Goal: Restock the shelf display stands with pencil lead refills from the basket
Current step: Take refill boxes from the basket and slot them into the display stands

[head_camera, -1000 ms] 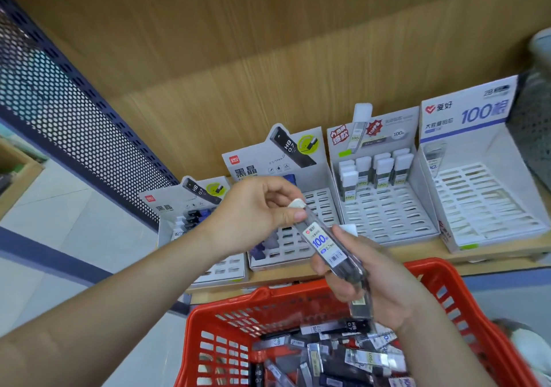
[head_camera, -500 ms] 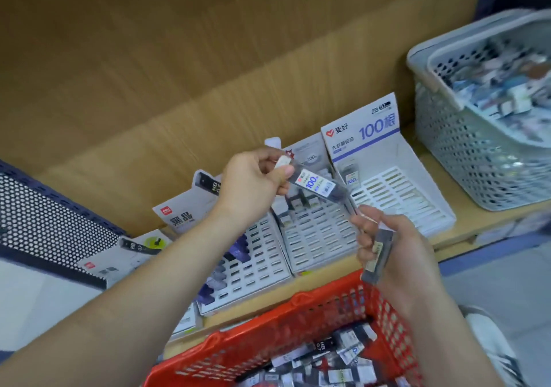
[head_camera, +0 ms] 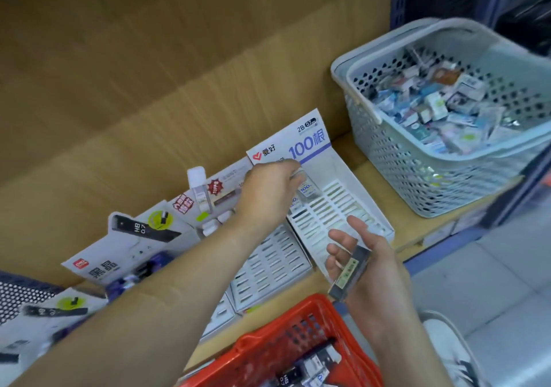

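Clear lead refill box (head_camera: pixel 306 189) (label "100") pinched in left hand (head_camera: pixel 268 196) fingertips, at the top back row of the rightmost white stand (head_camera: pixel 343 207). Left arm stretched forward over the middle stands, wrist bent down. Right hand (head_camera: pixel 369 267) lower, palm up, fingers loosely curled around a dark refill case (head_camera: pixel 350 273), held above the shelf edge (head_camera: pixel 417 237). Stand's slotted tray mostly vacant below the box. Header card reads "100根", "2B 0.7". Left stand (head_camera: pixel 128 237) shows "HB 0.7". Red basket (head_camera: pixel 268 345) at bottom with more refills; grey basket (head_camera: pixel 417 172) on shelf, right.
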Available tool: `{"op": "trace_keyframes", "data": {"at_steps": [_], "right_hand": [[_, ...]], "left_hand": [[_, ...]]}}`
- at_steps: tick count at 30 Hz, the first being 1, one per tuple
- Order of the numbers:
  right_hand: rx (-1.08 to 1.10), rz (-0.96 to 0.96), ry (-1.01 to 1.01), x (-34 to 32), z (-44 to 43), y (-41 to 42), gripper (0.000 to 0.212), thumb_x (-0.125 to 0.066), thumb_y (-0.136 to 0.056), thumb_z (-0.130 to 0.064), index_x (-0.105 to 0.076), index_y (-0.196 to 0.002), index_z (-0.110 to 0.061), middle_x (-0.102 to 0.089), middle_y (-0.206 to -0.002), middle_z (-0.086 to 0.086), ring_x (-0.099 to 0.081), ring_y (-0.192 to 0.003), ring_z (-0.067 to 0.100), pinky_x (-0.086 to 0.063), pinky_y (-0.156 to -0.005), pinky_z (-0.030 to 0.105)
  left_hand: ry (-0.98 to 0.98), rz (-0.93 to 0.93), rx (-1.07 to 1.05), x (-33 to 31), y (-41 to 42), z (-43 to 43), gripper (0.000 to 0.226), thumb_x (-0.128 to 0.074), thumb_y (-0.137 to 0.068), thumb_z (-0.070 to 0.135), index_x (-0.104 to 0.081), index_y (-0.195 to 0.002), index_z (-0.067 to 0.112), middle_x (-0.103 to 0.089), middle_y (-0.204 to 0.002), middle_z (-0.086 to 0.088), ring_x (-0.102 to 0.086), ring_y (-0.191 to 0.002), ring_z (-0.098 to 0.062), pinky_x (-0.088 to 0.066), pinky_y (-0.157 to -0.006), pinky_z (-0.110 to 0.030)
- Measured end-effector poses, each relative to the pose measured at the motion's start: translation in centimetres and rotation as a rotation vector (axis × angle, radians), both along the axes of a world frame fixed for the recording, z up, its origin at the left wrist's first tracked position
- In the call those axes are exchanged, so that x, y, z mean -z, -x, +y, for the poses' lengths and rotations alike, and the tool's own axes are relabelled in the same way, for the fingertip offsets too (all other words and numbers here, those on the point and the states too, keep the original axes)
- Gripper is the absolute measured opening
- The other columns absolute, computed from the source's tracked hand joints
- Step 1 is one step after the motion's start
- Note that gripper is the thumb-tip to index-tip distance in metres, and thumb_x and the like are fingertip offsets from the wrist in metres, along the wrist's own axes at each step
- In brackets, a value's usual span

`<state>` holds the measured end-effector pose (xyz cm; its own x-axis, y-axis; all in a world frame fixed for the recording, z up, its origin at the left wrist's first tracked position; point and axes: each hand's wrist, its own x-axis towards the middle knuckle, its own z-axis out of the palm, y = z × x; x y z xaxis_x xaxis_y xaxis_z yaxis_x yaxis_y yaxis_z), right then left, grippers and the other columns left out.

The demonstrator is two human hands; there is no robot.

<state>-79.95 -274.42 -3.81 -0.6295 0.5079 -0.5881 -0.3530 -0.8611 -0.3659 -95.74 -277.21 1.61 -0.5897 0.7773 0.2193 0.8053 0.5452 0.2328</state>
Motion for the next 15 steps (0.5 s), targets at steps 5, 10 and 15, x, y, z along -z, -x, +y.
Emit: {"op": "trace_keyframes", "data": {"at_steps": [5,10,15], "right_hand": [[-0.005,-0.034,0.005,0.8,0.1,-0.2,0.028,-0.045,-0.101,-0.02,-0.064,-0.121,-0.015,-0.067,-0.08,0.008,-0.06,-0.06,0.016,-0.05,-0.056,0.028],[-0.117,-0.117,-0.018,0.9,0.1,-0.5,0.022,-0.048,-0.101,-0.04,-0.067,-0.113,-0.04,-0.065,-0.076,0.006,-0.06,-0.055,0.021,-0.044,-0.047,0.026],[-0.258,-0.284,-0.189,1.2,-0.3,-0.8,0.036,-0.042,-0.1,-0.051,-0.073,-0.089,-0.037,-0.07,-0.08,0.0,-0.036,-0.049,0.014,-0.021,-0.045,0.025]], "left_hand": [[0.044,0.085,0.029,0.7,0.7,0.3,0.021,-0.053,-0.095,0.028,-0.063,-0.088,0.01,-0.063,-0.075,-0.003,-0.058,-0.076,-0.022,-0.046,-0.067,-0.033],[0.145,0.296,0.09,0.9,0.9,1.4,0.007,-0.057,-0.091,0.011,-0.062,-0.096,0.009,-0.059,-0.09,-0.009,-0.053,-0.093,-0.025,-0.038,-0.068,-0.027],[0.261,0.316,0.05,-0.2,0.4,2.0,0.024,-0.053,-0.084,-0.001,-0.059,-0.106,0.007,-0.053,-0.107,-0.01,-0.053,-0.101,-0.025,-0.041,-0.074,-0.029]]}}
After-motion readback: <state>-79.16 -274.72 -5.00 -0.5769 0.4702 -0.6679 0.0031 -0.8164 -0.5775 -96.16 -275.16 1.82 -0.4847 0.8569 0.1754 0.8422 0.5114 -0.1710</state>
